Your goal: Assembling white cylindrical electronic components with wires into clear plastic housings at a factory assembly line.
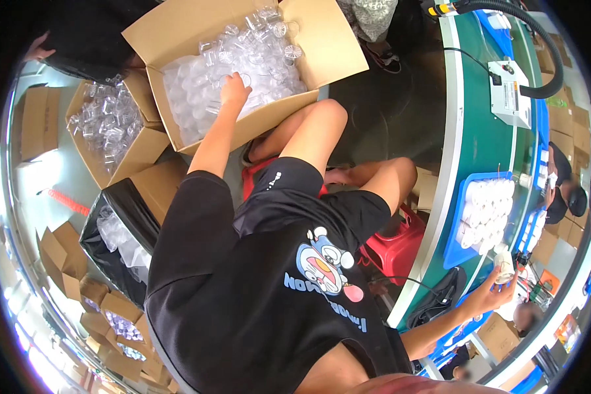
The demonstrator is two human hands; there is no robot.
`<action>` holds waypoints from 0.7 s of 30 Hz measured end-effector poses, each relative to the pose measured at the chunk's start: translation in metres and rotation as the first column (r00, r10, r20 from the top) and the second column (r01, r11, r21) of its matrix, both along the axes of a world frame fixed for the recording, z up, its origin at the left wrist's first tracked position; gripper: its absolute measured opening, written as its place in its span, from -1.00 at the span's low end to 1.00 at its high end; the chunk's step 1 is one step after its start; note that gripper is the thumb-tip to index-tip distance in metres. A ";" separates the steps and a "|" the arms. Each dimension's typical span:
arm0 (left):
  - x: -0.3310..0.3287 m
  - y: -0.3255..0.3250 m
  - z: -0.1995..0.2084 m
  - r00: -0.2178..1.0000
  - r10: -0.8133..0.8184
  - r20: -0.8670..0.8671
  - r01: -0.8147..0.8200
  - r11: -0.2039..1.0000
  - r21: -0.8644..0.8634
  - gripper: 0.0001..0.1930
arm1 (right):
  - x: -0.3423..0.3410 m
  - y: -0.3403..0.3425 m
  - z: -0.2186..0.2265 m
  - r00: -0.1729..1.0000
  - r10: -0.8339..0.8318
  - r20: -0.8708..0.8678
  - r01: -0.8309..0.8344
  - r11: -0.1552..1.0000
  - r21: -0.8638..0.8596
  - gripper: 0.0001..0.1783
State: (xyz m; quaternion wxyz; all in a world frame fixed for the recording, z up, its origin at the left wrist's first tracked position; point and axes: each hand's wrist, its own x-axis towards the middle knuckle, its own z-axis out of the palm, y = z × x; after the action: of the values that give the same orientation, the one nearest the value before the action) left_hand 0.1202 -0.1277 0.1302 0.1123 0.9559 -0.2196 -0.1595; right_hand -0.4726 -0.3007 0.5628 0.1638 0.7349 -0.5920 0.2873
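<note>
My left hand (pixel 235 92) reaches into a large cardboard box (pixel 256 121) with its fingers closed at the rim of a clear plastic cup (pixel 245 79). Several more clear cups (pixel 269 39), some with spoked round ends, lie heaped around it over frosted plastic bags (pixel 184 98). Far to the right, my right hand (pixel 499 293) is wrapped round a white cylindrical part (pixel 504 264) above the bench edge. Beside that hand, a blue tray (pixel 454 246) holds several similar white cylinders (pixel 486 213).
A smaller box (pixel 98 167) of clear parts and a black-lined bin (pixel 128 207) with plastic bags stand at left. The green workbench (pixel 473 125) carries a white device (pixel 511 95) and a black hose (pixel 551 82). A red stool (pixel 397 246) is beside my legs; other people are nearby.
</note>
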 end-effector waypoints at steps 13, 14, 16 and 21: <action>-0.077 -0.035 0.116 0.494 -0.356 -0.793 -0.793 0.188 -0.579 -0.59 | 0.060 0.016 -0.025 0.666 0.117 0.736 -0.346 0.923 0.167 -0.53; -0.079 -0.054 0.119 0.368 -0.440 -0.819 -0.813 0.275 -0.513 -0.57 | 0.059 0.017 -0.030 0.658 0.109 0.745 -0.360 0.915 0.184 -0.53; -0.082 -0.095 0.119 0.236 -0.508 -0.828 -0.760 0.434 -0.483 -0.45 | 0.063 0.022 -0.040 0.618 0.076 0.782 -0.385 0.897 0.217 -0.52; -0.124 -0.240 0.174 0.246 -0.550 -0.798 -0.731 0.435 -0.526 -0.43 | 0.055 0.042 -0.043 0.560 0.076 0.825 -0.470 0.849 0.240 -0.45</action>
State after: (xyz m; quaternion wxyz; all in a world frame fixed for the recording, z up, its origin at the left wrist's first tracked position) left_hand -0.0035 -0.3673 0.3038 0.7147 0.4236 -0.0713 -0.5520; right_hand -0.4172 -0.2588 0.5196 -0.3310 0.6325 -0.5248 0.4637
